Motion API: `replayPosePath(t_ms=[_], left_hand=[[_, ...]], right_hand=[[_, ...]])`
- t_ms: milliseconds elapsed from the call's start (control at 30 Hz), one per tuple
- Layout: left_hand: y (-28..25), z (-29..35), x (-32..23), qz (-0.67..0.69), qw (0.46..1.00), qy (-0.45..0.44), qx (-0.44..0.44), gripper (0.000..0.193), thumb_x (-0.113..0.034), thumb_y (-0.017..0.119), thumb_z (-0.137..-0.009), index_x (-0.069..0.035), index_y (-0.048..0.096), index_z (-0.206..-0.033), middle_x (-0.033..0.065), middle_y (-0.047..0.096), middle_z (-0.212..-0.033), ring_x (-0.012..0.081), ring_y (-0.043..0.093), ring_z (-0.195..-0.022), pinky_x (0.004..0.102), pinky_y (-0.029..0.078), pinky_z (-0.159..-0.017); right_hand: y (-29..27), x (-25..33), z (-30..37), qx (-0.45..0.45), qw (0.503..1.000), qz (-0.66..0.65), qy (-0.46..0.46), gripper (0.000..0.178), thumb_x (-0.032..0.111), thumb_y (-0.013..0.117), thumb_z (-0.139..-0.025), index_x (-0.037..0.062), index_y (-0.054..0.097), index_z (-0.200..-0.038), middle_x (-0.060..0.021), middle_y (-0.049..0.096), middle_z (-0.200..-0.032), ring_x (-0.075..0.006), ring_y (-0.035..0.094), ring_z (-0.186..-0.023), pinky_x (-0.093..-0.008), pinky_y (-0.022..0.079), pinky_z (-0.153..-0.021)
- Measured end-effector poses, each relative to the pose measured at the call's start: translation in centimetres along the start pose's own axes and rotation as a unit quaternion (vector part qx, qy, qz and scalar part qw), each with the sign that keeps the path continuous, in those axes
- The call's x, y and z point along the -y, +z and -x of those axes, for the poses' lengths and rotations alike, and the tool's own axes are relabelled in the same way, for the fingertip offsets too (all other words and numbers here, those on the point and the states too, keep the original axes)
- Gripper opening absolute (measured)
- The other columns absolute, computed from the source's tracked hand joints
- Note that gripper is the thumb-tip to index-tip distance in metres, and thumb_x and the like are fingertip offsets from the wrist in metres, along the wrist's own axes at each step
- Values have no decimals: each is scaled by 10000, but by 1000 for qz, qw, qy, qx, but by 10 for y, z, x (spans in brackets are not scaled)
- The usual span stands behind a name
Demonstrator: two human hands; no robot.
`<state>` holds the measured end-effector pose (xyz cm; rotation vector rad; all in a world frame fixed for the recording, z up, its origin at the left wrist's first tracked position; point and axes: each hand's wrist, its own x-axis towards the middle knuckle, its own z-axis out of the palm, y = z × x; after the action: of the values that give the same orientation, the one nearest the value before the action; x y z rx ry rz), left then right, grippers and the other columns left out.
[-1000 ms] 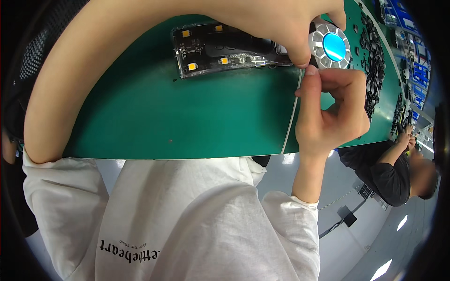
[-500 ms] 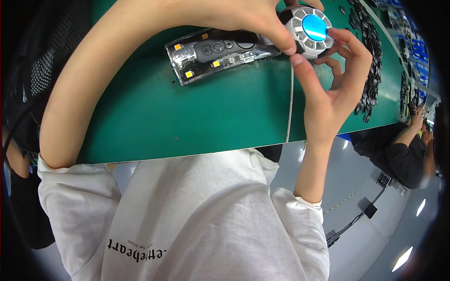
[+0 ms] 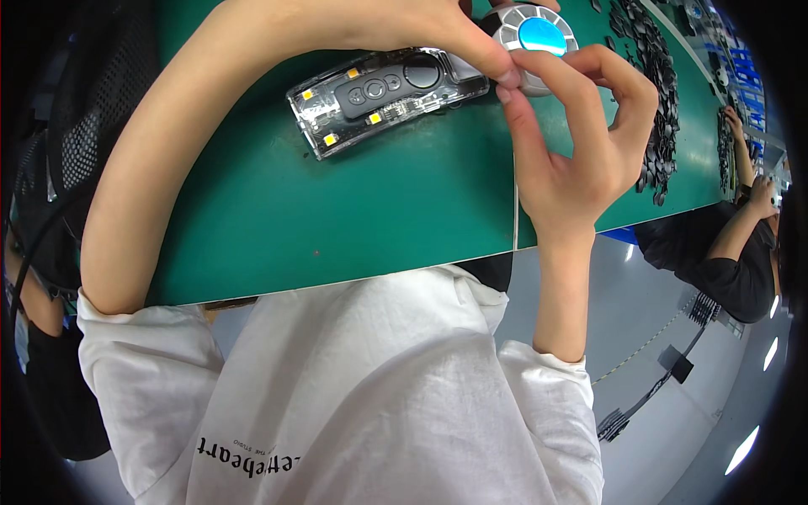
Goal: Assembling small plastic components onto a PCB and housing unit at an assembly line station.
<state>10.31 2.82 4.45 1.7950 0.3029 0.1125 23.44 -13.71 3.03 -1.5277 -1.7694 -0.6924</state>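
A handheld fan with a clear, black-backed handle (image 3: 375,87) lies slanted at the far edge of the view. Buttons and several yellow light chips show on the handle. Its round silver fan head (image 3: 509,37), with spokes around a shiny blue disc (image 3: 543,36), sits at the right end, the join largely covered by my hand. My left hand (image 3: 459,38) reaches over from the left, closed on the head, its thumb at the near rim. My right hand (image 3: 581,139) pinches thumb and forefinger at that rim, against the left thumb tip; anything between them is hidden.
A green tabletop (image 3: 337,227) carries a long heap of small black parts (image 3: 661,126) at the right. A pale line (image 3: 515,202) crosses it. A black mesh chair back (image 3: 97,109) stands at the left. A person's dark sleeve (image 3: 741,261) and hands show at far right.
My right hand has moved left, and its forefinger has come down from the blue disc's edge to meet the thumb at the near rim. The fan has shifted slightly left.
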Motion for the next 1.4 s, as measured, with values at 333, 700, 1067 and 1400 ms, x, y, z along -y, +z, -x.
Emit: replayPosePath(t_ms=[333, 700, 1067, 1400], left_hand=[[-7, 4, -9, -65, 994, -91, 19, 504, -161, 763, -725, 36, 681, -1182, 122, 722, -876, 198, 566, -653, 277, 487, -646], [-7, 4, -1, -15, 1000, 6, 24, 549, -201, 740, -723, 37, 663, -1211, 124, 713, -916, 193, 579, -708, 278, 485, -665], [-8, 1, 9, 78, 988, -111, 76, 557, -203, 733, -743, 45, 648, -1235, 115, 699, -923, 180, 577, -717, 263, 476, -652], [-6, -1, -4, 26, 995, -75, 62, 494, -172, 726, -739, 34, 663, -1184, 112, 699, -909, 194, 583, -705, 258, 475, -651]], right_hand=[[9, 5, 6, 2, 1000, -10, -8, 203, 4, 797, -647, 108, 728, -807, -25, 601, -985, -169, 539, -863, -273, 451, -761], [8, 8, 6, -6, 1000, -14, 27, 213, 6, 793, -646, 115, 734, -818, -14, 616, -990, -165, 539, -865, -283, 442, -781], [-4, 7, 19, 13, 999, -11, 34, 238, 3, 787, -634, 114, 735, -838, -20, 614, -982, -177, 532, -857, -290, 436, -776], [-2, 4, 14, 30, 998, -36, 35, 230, 3, 781, -618, 100, 717, -817, -29, 610, -969, -193, 523, -846, -301, 428, -774]])
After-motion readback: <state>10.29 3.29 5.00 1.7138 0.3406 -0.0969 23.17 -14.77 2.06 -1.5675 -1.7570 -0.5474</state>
